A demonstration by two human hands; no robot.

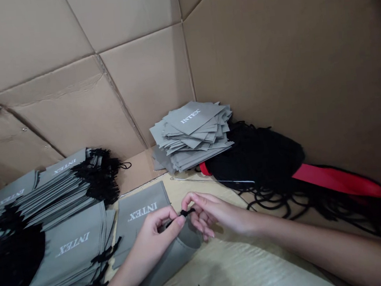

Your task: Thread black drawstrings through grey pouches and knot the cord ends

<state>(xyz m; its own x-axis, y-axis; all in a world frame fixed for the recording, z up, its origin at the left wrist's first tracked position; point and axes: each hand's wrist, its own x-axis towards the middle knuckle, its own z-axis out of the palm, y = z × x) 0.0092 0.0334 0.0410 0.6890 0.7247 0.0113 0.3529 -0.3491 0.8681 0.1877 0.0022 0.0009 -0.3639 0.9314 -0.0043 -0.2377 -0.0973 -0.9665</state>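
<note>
Black cord [183, 213] between both hands [149, 241] [217, 212]

INTEX — printed on grey bags [140, 219]

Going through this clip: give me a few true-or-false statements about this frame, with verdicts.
1. The left hand and right hand both pinch a short black cord. True.
2. The thin metal wire is held in the right hand. False: it lies on the pale sheet beyond the hands.
3. The loose grey stack shows INTEX in white on top. True.
4. The heap of black cords lies left of that stack. False: it lies to the right, beside a red band.
</note>
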